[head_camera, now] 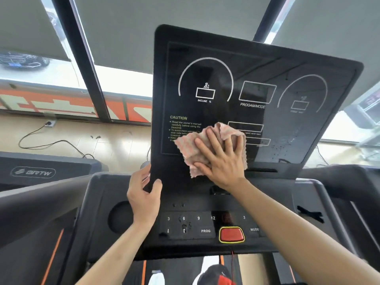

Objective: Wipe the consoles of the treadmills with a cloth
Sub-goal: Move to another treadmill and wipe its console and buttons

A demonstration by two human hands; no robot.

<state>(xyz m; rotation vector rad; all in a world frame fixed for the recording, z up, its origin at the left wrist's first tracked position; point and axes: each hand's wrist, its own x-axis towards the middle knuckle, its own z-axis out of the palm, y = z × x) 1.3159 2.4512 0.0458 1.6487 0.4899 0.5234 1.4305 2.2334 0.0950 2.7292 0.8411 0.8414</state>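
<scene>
low on the black display panel [236, 95], over the end of the caution text, your cloth [192, 148] lies crumpled and pressed flat against the glass. your right hand [221, 159] sits on it palm down with the fingers spread wide, curled around nothing, just pinning the pink-and-white fabric to the surface. cloth edges stick out past the hand on the left, at the top and along the right side.

your left hand [144, 194] is wrapped around the panel's lower left edge, thumb on the front face and fingers behind, gripping it.

above the cloth the panel is open: the incline arc, the program/mode box and the second arc on the right all stand uncovered up to the rounded top corners. specks and smears show on the panel's lower right part, near the right edge.

below the panel's bottom edge lies the button strip [197, 225] with numbers, prog and mode, and the red stop button [231, 233] ringed in yellow, well below the cloth. a round cup recess [119, 218] sits left of the strip, just beside your left wrist. another treadmill [35, 171] stands off to the left.
</scene>
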